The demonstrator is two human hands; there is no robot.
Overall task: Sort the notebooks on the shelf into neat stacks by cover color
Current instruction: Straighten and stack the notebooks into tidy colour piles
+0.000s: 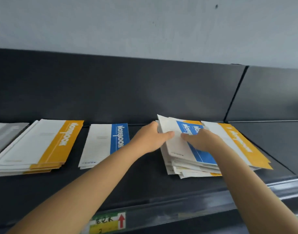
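White paper is what the left hand (150, 138) grips: its thumb lies on top of the blue-banded notebook (177, 146) and its fingers (154, 126) curl round that cover's left edge. Just to the right, almost tip to tip with that thumb, the thumb of the right hand (201, 140) presses on the same cover. The rest of the right hand lies over the blue band, its fingers hidden behind the knuckles — I cannot tell whether they curl or lie flat.

Under both hands this notebook tops the mixed pile (187, 168), an untidy heap with splayed corners and blue and yellow bands showing. A yellow-banded notebook (244, 147) lies askew on the pile's right side, just beyond the right wrist.

Left of the left hand, partly behind its forearm, sits the blue stack (102, 142), low and squared. Further left is the yellow stack (40, 146), thicker, its edges slightly stepped, and beyond it the grey stack (4, 134), cut off by the frame.

All of them lie flat on the dark shelf (145, 183). Nearer than the forearms, its front rail carries a green and yellow price label (107, 222) with a red arrow. Beyond the fingers rise a dark back panel (111, 90) and a pale wall (145, 22).
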